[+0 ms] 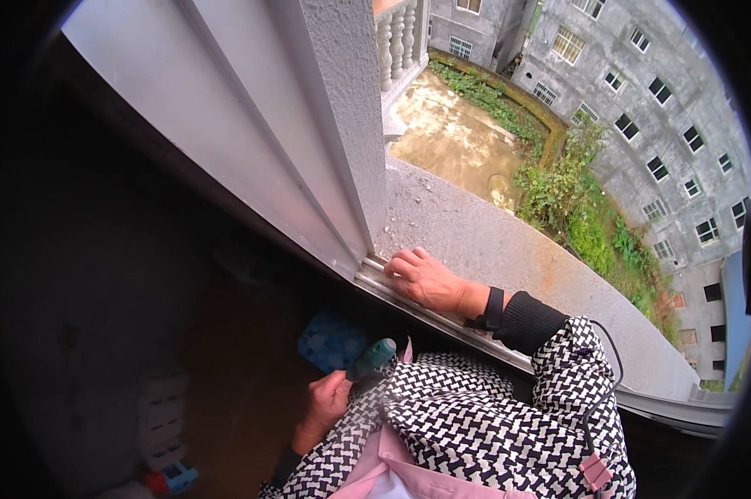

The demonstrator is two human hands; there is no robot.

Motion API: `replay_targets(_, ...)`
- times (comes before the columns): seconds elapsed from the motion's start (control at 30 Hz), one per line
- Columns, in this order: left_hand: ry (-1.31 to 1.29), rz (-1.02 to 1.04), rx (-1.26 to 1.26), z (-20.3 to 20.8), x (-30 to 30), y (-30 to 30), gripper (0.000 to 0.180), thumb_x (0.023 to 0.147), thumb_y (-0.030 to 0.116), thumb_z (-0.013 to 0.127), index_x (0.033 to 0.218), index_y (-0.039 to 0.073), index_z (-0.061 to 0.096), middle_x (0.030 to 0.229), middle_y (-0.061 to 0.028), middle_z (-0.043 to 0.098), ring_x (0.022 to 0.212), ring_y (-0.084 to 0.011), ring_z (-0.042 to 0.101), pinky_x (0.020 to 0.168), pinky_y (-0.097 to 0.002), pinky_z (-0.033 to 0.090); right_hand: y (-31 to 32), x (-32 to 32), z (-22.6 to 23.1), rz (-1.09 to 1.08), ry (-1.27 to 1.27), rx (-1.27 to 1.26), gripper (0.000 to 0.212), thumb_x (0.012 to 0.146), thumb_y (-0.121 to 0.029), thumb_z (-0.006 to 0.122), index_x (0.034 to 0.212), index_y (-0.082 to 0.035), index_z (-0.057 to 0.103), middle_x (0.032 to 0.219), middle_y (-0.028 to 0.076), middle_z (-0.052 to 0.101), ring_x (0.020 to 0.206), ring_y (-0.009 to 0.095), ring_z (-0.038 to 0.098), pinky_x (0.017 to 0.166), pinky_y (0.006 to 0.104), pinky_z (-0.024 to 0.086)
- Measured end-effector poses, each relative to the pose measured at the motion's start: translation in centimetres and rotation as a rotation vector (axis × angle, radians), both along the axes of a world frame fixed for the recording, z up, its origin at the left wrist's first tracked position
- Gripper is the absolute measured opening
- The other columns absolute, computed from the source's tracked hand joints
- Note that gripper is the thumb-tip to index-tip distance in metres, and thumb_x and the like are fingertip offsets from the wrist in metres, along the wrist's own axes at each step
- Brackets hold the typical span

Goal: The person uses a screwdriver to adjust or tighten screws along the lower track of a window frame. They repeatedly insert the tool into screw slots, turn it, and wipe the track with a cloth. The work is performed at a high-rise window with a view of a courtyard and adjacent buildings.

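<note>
While the left hand (327,401) wraps its fingers tight around the dark grip of a teal-bodied power tool (370,358), that tool sits low against the person's chest, its teal end angled up and to the right, well inside the room and below the window track (375,279). Over on the other side, the right hand (423,279) lies palm down on the track's inner edge, fingers together and curled lightly against the metal, right at the foot of the grey window frame (251,141) where it meets the rough plastered post (346,108). It grips nothing; it simply rests there, a black band at its wrist. Just beyond its knuckles runs the coarse concrete sill (492,241), sweeping off toward the right edge. Below the tool, down in the dim interior, a blue plastic block (330,341) shows just beside the left hand, and pale stacked pieces (161,416) stand near the lower left. Past the sill, far down, lie a bare yard (450,137), green shrubs (567,200), and grey buildings (650,91).
</note>
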State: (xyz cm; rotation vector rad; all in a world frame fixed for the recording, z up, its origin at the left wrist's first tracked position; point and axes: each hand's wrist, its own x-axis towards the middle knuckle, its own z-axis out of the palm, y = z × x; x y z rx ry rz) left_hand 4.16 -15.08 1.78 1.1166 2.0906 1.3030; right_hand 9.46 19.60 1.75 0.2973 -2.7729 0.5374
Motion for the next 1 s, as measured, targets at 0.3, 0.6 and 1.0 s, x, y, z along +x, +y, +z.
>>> replay_targets(0.3, 0.019, 0.016, -0.012, -0.3, -0.2, -0.6, 0.013, 0.100, 0.013, 0.063, 0.094, 0.001, 0.064, 0.074, -0.0178, 0.061, 0.062, -0.0366, 0.062, 0.055, -0.0392, 0.047, 6.8, 3.0, 2.7, -0.289, -0.154, 0.224, 0.031, 0.088, -0.009, 0.065, 0.114, -0.019, 0.078, 0.137, 0.016, 0.057, 0.125, 0.036, 0.053, 0.096, 0.0461, 0.047)
replay_targets(0.6, 0.018, 0.001, -0.031, 0.4, 0.1, -1.2, 0.011, 0.100, 0.012, 0.064, 0.097, 0.002, 0.066, 0.076, -0.0183, 0.062, 0.062, -0.0360, 0.063, 0.055, -0.0401, 0.048, -0.9, -0.2, 1.6, -0.017, -0.168, 0.353, 0.019, 0.084, -0.025, 0.066, 0.096, -0.017, 0.079, 0.128, 0.010, 0.059, 0.113, 0.027, 0.052, 0.082, 0.0401, 0.043)
replay_targets(1.0, 0.036, 0.023, 0.017, 0.0, 0.6, -1.9, 0.011, 0.100, 0.011, 0.064, 0.100, 0.000, 0.068, 0.078, -0.0179, 0.065, 0.063, -0.0343, 0.064, 0.057, -0.0386, 0.050, -0.4, -0.6, 0.4, 0.230, 0.005, 0.558, 0.016, 0.079, -0.027, 0.065, 0.071, -0.015, 0.072, 0.096, 0.000, 0.059, 0.101, 0.020, 0.050, 0.075, 0.0375, 0.038)
